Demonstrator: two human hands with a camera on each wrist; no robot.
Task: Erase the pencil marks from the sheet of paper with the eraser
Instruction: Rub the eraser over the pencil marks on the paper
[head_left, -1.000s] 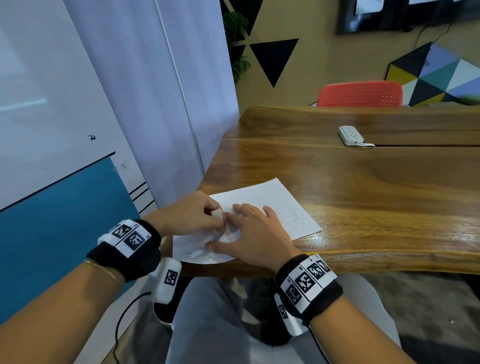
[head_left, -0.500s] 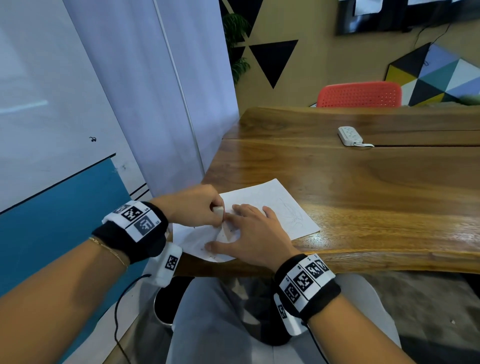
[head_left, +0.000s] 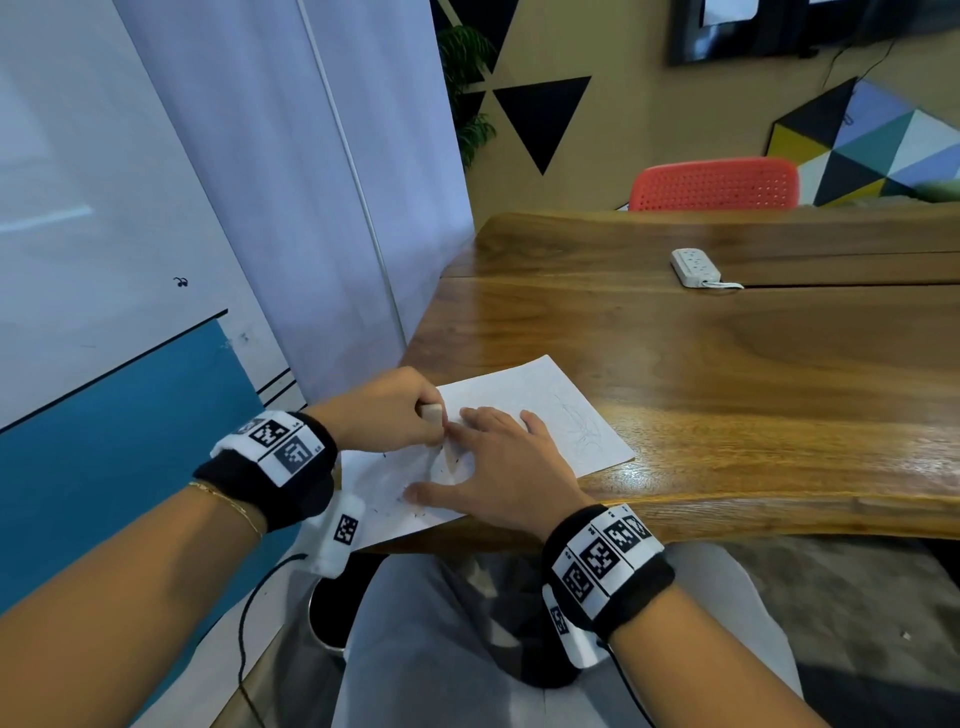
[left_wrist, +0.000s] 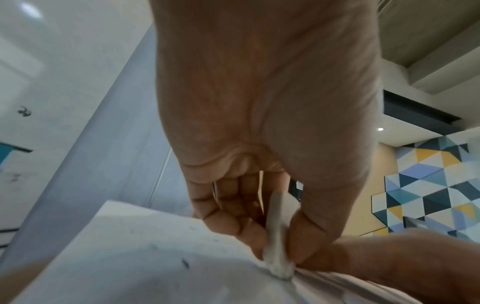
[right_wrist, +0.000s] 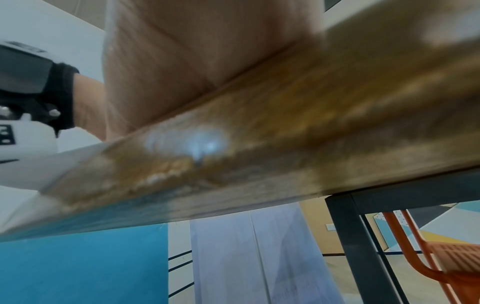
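A white sheet of paper (head_left: 524, 395) lies at the near left corner of the wooden table (head_left: 701, 364), with faint pencil scribbles (head_left: 584, 428) on its right part. My left hand (head_left: 387, 410) pinches a whitish eraser (head_left: 432, 415) upright, its lower end pressed on the paper (left_wrist: 145, 259). In the left wrist view the eraser (left_wrist: 278, 236) sits between thumb and fingers, and the sheet wrinkles under its tip. My right hand (head_left: 498, 467) lies flat on the sheet with fingers spread, right beside the eraser. Dark eraser crumbs (head_left: 415, 512) dot the near part of the sheet.
A white power strip (head_left: 695, 267) lies far back on the table. A red chair (head_left: 714, 184) stands behind the table. A white and blue wall (head_left: 130, 260) runs along the left. The table's front edge (right_wrist: 259, 154) is under my right wrist; my lap is below.
My left hand with the eraser has moved away from me along the sheet, uncovering crumbs on the near part. The right hand has stayed flat in place.
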